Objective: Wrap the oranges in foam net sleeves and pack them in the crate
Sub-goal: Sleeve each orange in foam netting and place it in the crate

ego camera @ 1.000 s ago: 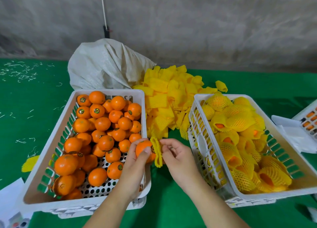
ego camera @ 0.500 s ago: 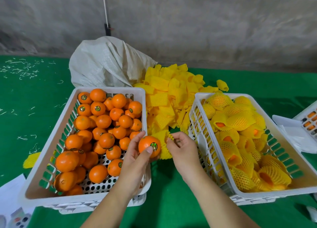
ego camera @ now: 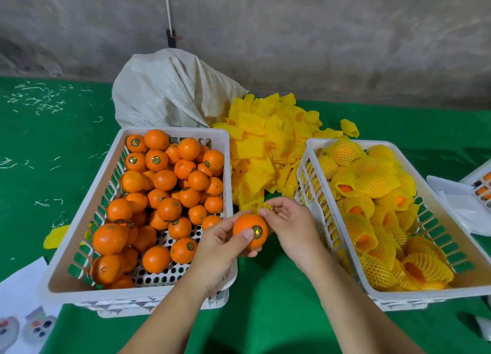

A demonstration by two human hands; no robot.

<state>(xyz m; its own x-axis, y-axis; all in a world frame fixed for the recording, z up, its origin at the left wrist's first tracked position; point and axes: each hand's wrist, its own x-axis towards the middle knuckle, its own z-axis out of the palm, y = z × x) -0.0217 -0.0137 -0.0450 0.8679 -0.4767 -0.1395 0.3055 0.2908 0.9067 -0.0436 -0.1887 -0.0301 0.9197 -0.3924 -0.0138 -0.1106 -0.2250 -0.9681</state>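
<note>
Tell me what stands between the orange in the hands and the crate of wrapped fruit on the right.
Nothing visible blocks the way. The left hand holds the orange just left of the right crate, with the right hand and its foam net sleeve alongside. The crate is open-topped, with a gap at its near-left corner. The orange is not yet sleeved.

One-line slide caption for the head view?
Left hand holds a bare orange while right hand pinches a foam sleeve behind it.
</note>
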